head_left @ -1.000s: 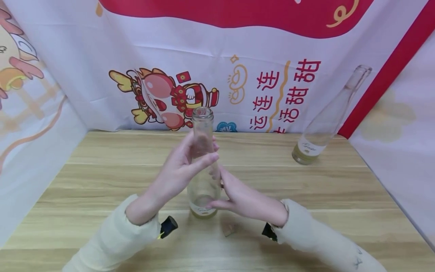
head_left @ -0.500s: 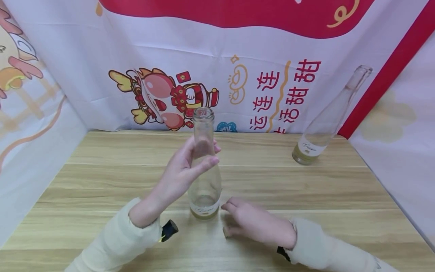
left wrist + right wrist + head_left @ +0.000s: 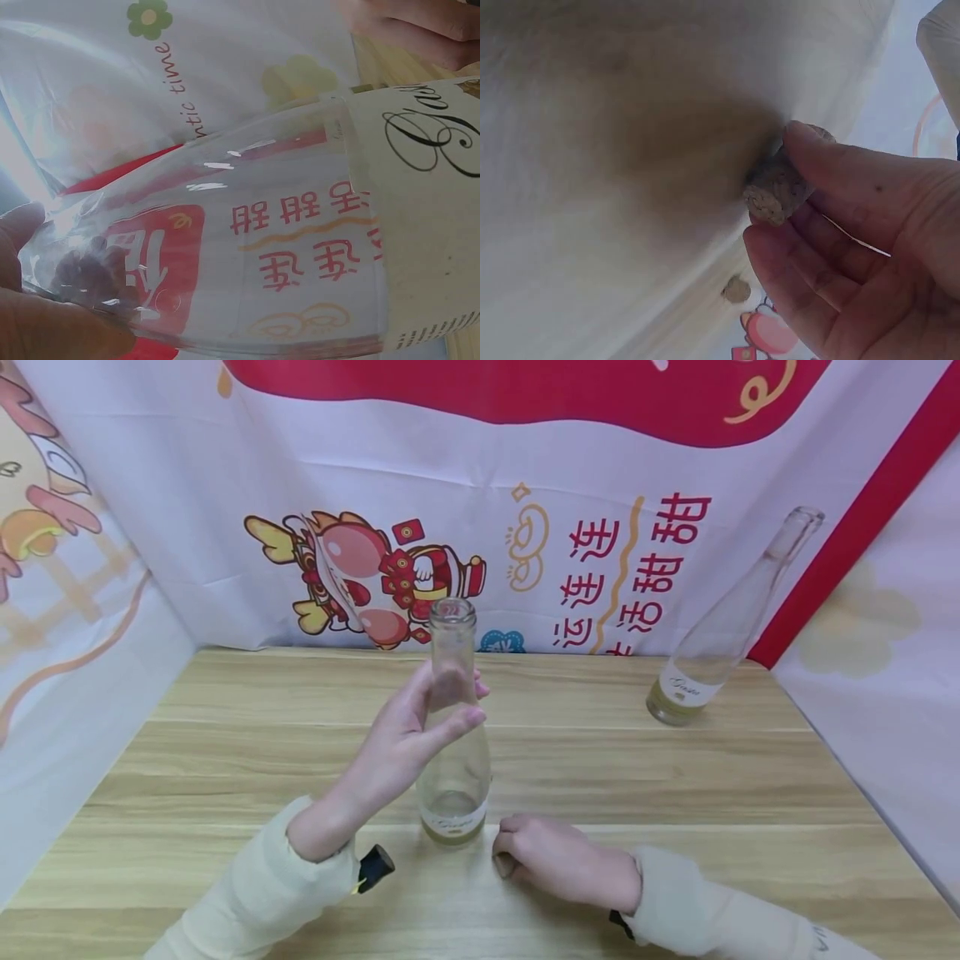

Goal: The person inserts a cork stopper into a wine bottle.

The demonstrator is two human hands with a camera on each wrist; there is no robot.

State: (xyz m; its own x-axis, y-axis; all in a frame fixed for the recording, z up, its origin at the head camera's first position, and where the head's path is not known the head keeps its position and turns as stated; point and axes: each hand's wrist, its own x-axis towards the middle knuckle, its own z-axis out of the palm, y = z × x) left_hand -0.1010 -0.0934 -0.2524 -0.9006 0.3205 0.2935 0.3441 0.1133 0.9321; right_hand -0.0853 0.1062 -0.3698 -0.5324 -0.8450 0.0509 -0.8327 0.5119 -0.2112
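Note:
A clear glass bottle (image 3: 454,777) with a white label and a little yellowish liquid stands upright on the table. My left hand (image 3: 397,743) grips it around the upper body, just below the neck. In the left wrist view the bottle (image 3: 255,247) lies across the picture with the thumb (image 3: 67,330) against its glass. To the right of the bottle's base, my right hand (image 3: 555,856) is low over the wooden table. It pinches a cork (image 3: 776,184) between thumb and fingers, seen best in the right wrist view.
A second glass bottle (image 3: 712,627) of the same kind stands at the back right of the wooden table (image 3: 300,693). Printed cloth (image 3: 525,460) hangs along the back and both sides. A small round tan thing (image 3: 736,289) shows in the right wrist view.
My right hand has let go of the bottle's lower body, moved down and right to the table, and taken hold of the cork. My left hand stays on the bottle.

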